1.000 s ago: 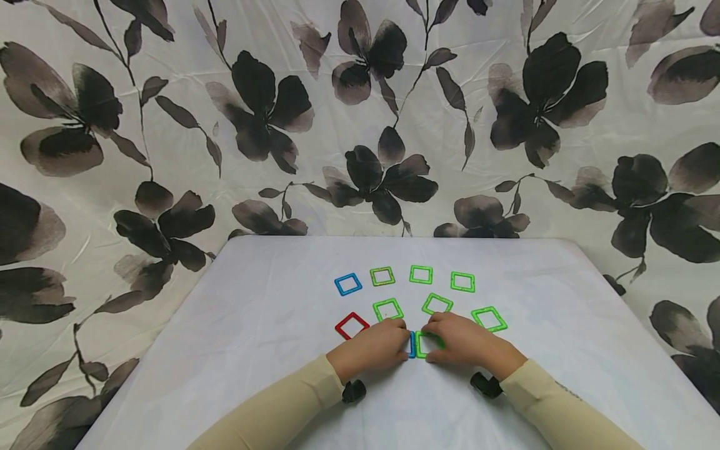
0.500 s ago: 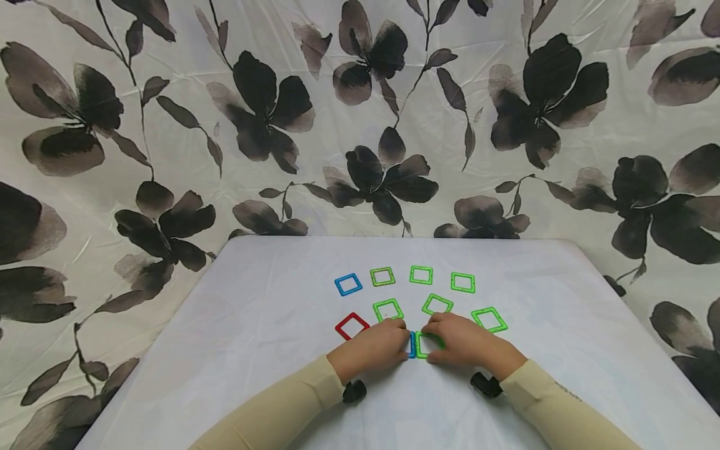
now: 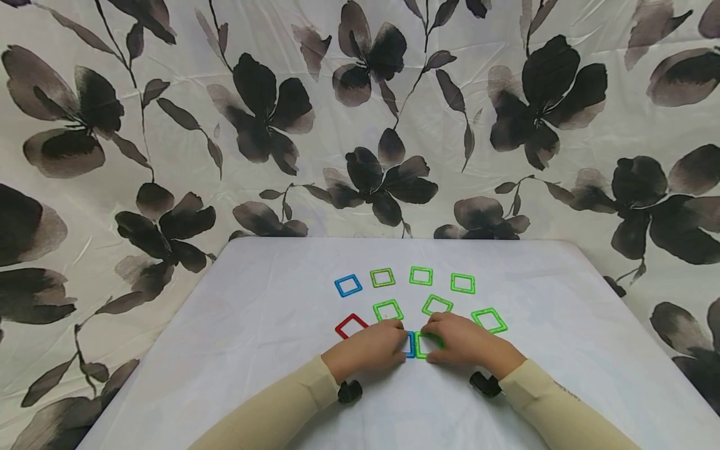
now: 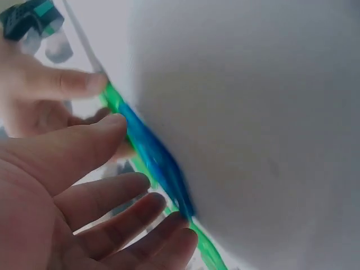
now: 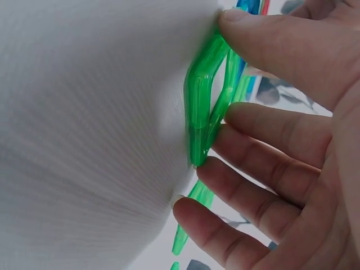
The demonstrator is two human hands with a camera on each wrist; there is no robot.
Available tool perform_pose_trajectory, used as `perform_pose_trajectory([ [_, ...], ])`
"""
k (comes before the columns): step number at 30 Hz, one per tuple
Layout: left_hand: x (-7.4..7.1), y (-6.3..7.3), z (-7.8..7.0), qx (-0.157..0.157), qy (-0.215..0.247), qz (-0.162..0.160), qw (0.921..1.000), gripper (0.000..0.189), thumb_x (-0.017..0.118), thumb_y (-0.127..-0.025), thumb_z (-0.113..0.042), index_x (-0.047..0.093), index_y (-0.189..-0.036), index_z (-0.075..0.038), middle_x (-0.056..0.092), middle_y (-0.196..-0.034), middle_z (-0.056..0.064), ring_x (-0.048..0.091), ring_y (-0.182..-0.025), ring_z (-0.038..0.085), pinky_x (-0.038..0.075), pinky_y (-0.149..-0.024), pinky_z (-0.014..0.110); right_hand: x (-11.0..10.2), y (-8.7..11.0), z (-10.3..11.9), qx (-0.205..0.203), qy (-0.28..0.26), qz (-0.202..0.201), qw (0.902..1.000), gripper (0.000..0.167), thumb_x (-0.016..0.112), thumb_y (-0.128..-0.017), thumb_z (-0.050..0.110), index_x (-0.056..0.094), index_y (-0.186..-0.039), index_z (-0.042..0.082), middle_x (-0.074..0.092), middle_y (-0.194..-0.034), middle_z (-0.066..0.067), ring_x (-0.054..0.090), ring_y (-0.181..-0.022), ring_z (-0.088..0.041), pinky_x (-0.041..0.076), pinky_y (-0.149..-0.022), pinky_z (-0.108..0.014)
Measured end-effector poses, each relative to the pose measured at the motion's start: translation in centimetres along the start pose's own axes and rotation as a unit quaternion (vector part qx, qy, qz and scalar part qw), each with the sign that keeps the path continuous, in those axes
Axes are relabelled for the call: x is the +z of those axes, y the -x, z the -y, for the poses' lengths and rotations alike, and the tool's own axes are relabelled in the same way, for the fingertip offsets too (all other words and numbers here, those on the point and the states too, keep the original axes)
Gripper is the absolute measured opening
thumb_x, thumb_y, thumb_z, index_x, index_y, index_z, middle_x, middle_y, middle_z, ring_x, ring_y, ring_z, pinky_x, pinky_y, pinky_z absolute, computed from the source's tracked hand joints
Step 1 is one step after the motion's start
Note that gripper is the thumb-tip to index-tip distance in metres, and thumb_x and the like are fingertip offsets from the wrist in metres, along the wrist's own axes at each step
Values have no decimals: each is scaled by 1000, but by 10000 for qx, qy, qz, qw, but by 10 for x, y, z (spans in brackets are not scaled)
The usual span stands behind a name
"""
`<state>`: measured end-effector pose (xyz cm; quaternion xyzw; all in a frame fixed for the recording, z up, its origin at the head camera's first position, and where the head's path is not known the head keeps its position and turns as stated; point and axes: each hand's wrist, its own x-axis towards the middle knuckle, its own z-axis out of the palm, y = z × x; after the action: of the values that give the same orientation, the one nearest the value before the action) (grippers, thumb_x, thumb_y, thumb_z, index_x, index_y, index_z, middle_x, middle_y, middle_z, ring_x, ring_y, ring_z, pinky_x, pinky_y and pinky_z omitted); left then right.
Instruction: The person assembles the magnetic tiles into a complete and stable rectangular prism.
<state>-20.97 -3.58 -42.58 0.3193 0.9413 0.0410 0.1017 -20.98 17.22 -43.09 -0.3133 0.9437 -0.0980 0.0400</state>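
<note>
– What's changing since half a second ago?
– The left hand [image 3: 368, 347] is sitting a touch farther left, so slightly more of the near blue square [image 3: 412, 345] is showing. The right hand [image 3: 465, 340] is staying put.
– Where are those middle pieces lying?
– The near blue square is lying on the white table [image 3: 270, 312] between the hands, edge to edge with the near green square [image 5: 199, 101].
– What's getting in the way?
– The left hand is hiding part of the red square [image 3: 344, 321], and the right is crowding the green square just beyond it [image 3: 441, 297]. Farther back, a far blue square [image 3: 345, 278] and three green squares [image 3: 421, 269] are forming a row.
– And the hands themselves?
– Both are angling inward, tan sleeves [image 3: 287, 400] trailing behind them. The right is pinching the near green square between thumb and fingers. The left thumb and fingers are spreading around the near blue square, but its wrist view is blurring, so I can't tell whether they're gripping.
</note>
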Motion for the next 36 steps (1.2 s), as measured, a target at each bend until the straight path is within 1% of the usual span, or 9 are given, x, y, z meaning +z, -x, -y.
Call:
perform_pose_trajectory([
  [3, -4, 3, 10, -165, 220, -55, 9996, 48, 69, -89, -35, 60, -132, -13, 59, -129, 2, 56, -114, 16, 49, -101, 32, 0, -1, 0, 76, -33, 40, 10000, 47, 78, -79, 36, 69, -116, 9, 63, -110, 0, 60, -102, -17, 50, -91, -36],
  [6, -7, 8, 22, -306, 205, -272, 9990, 49, 67, -90, -35, 60, -132, -11, 59, -130, 3, 55, -117, 18, 48, -102, 33, 0, -2, 0, 190, -102, 95, 9997, 47, 78, -79, 36, 69, -117, 10, 63, -112, 0, 59, -104, -17, 50, -92, -37],
  [8, -9, 11, 31, -438, 125, -467, 9979, 47, 67, -90, -34, 61, -130, -10, 61, -125, 4, 56, -112, 18, 49, -98, 34, 0, -3, 0, 254, -132, 118, 9995, 48, 78, -79, 36, 69, -118, 10, 63, -113, 0, 59, -105, -17, 50, -93, -37],
  [11, -11, 16, 42, -754, -65, -701, 9947, 46, 69, -88, -36, 65, -124, -9, 63, -111, 5, 54, -96, 18, 51, -85, 32, 0, -3, 0, 290, -140, 124, 9994, 48, 79, -79, 35, 69, -118, 10, 62, -114, 0, 59, -106, -17, 49, -94, -38],
  [14, -11, 20, 49, -1219, -14, -739, 9898, 45, 71, -85, -37, 67, -117, -6, 59, -96, 5, 48, -85, 19, 47, -72, 32, 1, -3, 0, 298, -87, 130, 9994, 48, 79, -79, 35, 68, -118, 10, 62, -114, 0, 59, -107, -17, 49, -95, -37],
  [17, -9, 22, 53, -1653, 136, -638, 9841, 46, 73, -83, -39, 66, -112, -4, 55, -91, 6, 46, -84, 21, 45, -69, 33, 0, -4, 0, 299, -111, 136, 9994, 48, 79, -79, 34, 68, -119, 9, 62, -116, -1, 58, -109, -18, 49, -96, -38],
  [20, -5, 21, 56, -1885, 283, -567, 9800, 46, 73, -82, -39, 65, -110, -3, 52, -90, 7, 46, -85, 22, 45, -68, 35, -2, -4, 2, 322, -158, 163, 9992, 49, 79, -79, 34, 68, -119, 9, 62, -118, -2, 58, -111, -20, 48, -97, -39],
  [28, -2, 17, 62, -1971, 436, -535, 9779, 42, 70, -85, -32, 63, -113, -2, 52, -90, 9, 46, -84, 22, 45, -69, 35, -1, -4, 2, 314, -137, 149, 9993, 48, 79, -79, 34, 68, -119, 10, 62, -117, -2, 58, -110, -19, 48, -97, -38],
  [36, -3, 13, 65, -1973, 724, -458, 9766, 50, 76, -80, -33, 62, -116, -3, 54, -89, 7, 47, -87, 22, 48, -73, 34, 1, -4, -1, 284, -117, 85, 9995, 48, 79, -79, 34, 68, -119, 10, 62, -116, -1, 58, -108, -19, 49, -95, -38],
])
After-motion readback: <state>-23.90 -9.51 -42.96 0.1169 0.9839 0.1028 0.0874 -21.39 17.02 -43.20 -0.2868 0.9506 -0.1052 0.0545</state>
